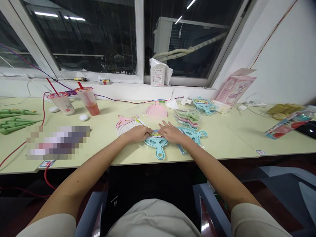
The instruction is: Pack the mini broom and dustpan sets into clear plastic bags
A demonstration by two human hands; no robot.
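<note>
A light-blue mini dustpan point(156, 144) in a clear plastic bag lies near the table's front edge, its looped handle pointing toward me. My left hand point(139, 133) is at the bag's left side, fingers curled closed on its edge by the printed label. From the right, my right hand point(171, 132) rests flat over the label with its fingers spread. Left of my left hand is a pink-handled brush point(127, 125) with white bristles. More blue dustpans point(196, 134) lie right of my right hand, partly behind it. Behind my hands sits a pink dustpan point(157, 109).
Bagged dustpans in several colours point(187, 118) are stacked behind my right hand. Two drink cups point(89, 102) with red straws stand at the back left. Green cone-shaped pieces point(17, 122) lie far left. A pink box point(234, 87) leans at the back right. Cables run along the wall.
</note>
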